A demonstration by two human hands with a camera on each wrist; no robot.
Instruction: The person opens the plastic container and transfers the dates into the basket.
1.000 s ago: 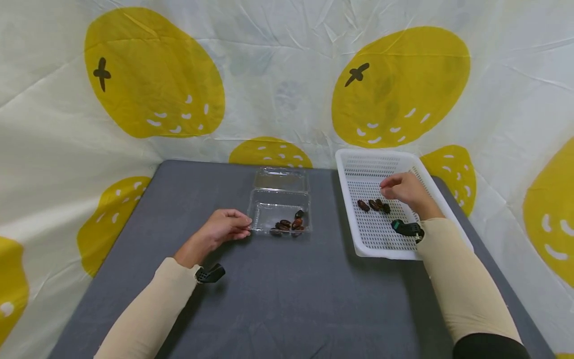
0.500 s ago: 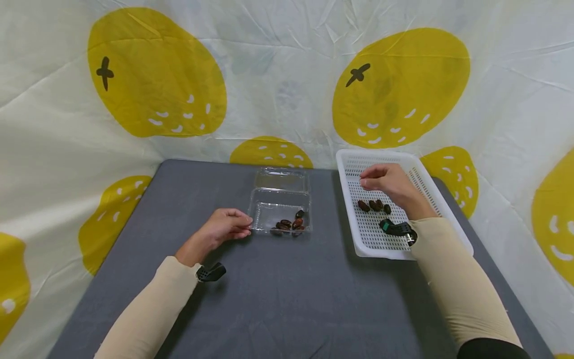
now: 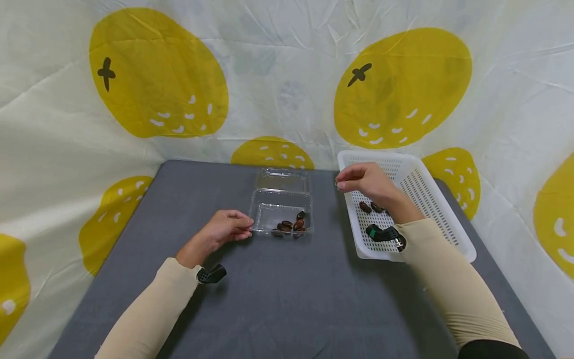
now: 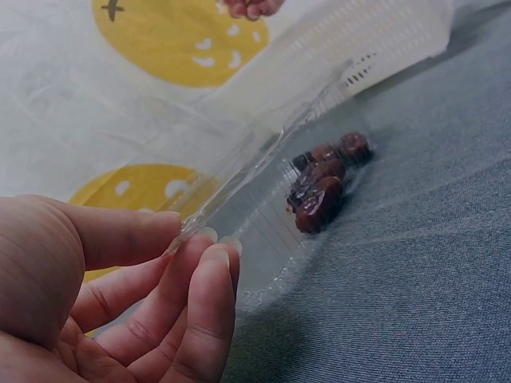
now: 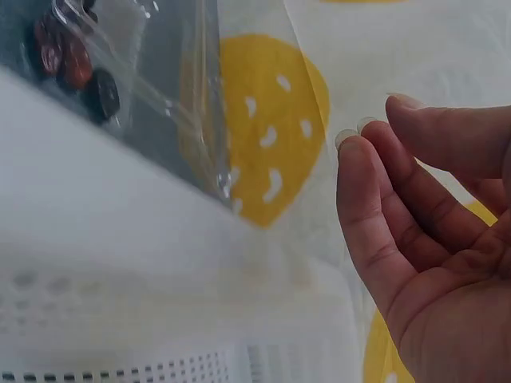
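Note:
My left hand point(image 3: 227, 230) pinches the near left edge of a clear plastic container point(image 3: 269, 210), thumb against fingers. Its hinged lid point(image 3: 282, 183) lies back, away from me. Several dark brown dates point(image 4: 321, 203) are gathered at the container's right side. Over the left rim of a white perforated basket point(image 3: 419, 192) hovers my right hand point(image 3: 368, 185). Its fingers are loosely bent, and the right wrist view shows a gap between thumb and fingertips with nothing visible in it. Below that hand, dates point(image 3: 365, 207) lie in the basket, some of them hidden by the hand and wrist.
A grey cloth point(image 3: 287, 294) covers the table. Behind it hangs a white curtain point(image 3: 278, 65) printed with yellow fruit shapes. The basket stands on the right, a hand's width or so from the container.
My right hand has moved left, from above the basket's middle to its left rim. The left hand keeps its grip on the container, and the dates inside it look unchanged.

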